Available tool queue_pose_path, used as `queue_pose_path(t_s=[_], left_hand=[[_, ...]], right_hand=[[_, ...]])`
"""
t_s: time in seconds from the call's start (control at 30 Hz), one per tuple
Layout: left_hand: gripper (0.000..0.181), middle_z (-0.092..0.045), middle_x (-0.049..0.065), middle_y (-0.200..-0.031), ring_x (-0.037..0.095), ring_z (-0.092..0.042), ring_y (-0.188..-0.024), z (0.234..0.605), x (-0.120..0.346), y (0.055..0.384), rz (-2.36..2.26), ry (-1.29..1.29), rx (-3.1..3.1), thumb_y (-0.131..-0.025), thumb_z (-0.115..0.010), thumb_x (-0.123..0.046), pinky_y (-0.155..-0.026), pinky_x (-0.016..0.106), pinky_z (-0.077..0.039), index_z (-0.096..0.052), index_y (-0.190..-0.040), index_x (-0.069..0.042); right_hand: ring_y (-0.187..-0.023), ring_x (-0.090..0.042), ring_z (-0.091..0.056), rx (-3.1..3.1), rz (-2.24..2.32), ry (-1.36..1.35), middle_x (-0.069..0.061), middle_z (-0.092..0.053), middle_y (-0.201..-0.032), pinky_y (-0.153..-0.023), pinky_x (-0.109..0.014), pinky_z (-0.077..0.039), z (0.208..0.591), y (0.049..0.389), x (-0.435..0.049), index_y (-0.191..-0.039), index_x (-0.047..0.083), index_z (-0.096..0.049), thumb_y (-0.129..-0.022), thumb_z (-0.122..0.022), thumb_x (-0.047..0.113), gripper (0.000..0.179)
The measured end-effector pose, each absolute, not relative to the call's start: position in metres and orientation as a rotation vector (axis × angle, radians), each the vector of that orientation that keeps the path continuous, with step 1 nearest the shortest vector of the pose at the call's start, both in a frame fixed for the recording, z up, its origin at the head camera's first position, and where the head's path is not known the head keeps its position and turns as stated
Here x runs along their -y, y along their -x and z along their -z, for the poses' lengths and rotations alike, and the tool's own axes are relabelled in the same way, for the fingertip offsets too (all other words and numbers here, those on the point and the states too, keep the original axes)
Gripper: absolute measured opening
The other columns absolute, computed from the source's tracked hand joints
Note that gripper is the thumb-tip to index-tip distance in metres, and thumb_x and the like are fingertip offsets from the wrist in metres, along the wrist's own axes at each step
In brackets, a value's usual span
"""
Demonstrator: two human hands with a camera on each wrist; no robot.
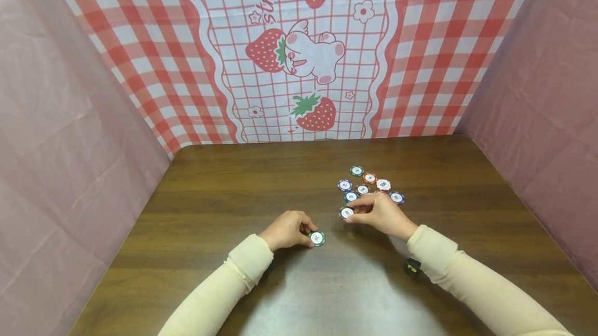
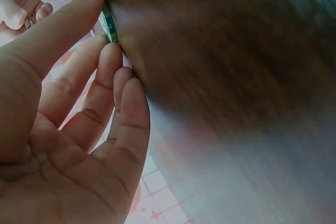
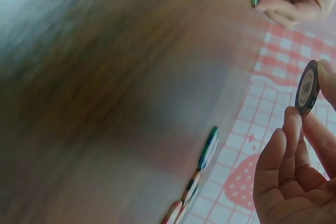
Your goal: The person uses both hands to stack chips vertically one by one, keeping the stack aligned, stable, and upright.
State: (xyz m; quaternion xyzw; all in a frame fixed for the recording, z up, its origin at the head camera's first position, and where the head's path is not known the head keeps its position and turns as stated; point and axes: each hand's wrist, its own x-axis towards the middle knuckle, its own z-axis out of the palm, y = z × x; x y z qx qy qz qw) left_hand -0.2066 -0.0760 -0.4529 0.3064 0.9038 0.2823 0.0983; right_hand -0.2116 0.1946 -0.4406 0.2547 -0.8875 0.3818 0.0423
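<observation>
In the head view my left hand (image 1: 288, 230) pinches a green-edged poker chip (image 1: 316, 238) by its left side, low over the table. Seen from the left wrist, this green chip (image 2: 109, 23) stands edge-on between thumb and fingertips. My right hand (image 1: 384, 216) holds a dark-edged poker chip (image 1: 347, 213) between thumb and fingers, right of and farther back than the green one. The number 100 shows on the dark chip (image 3: 307, 88) in the right wrist view, where it is lifted off the table and tilted.
Several loose chips lie flat beyond my right hand: a green chip (image 1: 357, 170), a red chip (image 1: 370, 177), a white chip (image 1: 383, 184) and blue ones among them. My right hand partly covers this group. A checkered strawberry cloth (image 1: 299, 66) backs the wooden table (image 1: 210, 185); pink curtains flank it.
</observation>
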Motion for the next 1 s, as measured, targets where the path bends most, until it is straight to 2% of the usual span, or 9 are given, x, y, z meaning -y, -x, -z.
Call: queue_pose_path(t_s=[0.47, 0.67, 1.0], left_hand=[[0.026, -0.069, 0.001, -0.085, 0.013, -0.06, -0.079, 0.45, 0.075, 0.206, -0.824, -0.909, -2.673, -0.07, -0.087, -0.015, -0.072, 0.022, -0.046, -0.077, -0.093, -0.01], [0.026, -0.07, 0.001, -0.085, 0.013, -0.06, -0.079, 0.451, 0.074, 0.206, -0.831, -0.903, -2.667, -0.069, -0.087, -0.014, -0.071, 0.022, -0.046, -0.076, -0.092, -0.01], [0.026, -0.069, 0.001, -0.081, 0.011, -0.06, -0.077, 0.452, 0.074, 0.208, -0.844, -0.87, -2.658, -0.069, -0.087, -0.013, -0.07, 0.022, -0.046, -0.076, -0.091, -0.009]], right_hand=[[-0.064, 0.0, -0.05, 2.791, -1.187, -0.903, 0.008, -0.065, -0.076, -0.057, -0.02, -0.044, 0.444, 0.208, -0.164, -0.098, 0.012, -0.077, -0.076, -0.083, 0.031, 0.03], [-0.067, 0.002, -0.05, 2.785, -1.167, -1.004, 0.008, -0.062, -0.075, -0.06, -0.019, -0.045, 0.449, 0.206, -0.153, -0.098, 0.012, -0.077, -0.075, -0.083, 0.03, 0.03], [-0.069, 0.002, -0.054, 2.8, -1.142, -1.072, 0.006, -0.066, -0.078, -0.062, -0.019, -0.047, 0.451, 0.203, -0.144, -0.096, 0.014, -0.077, -0.075, -0.084, 0.027, 0.026]])
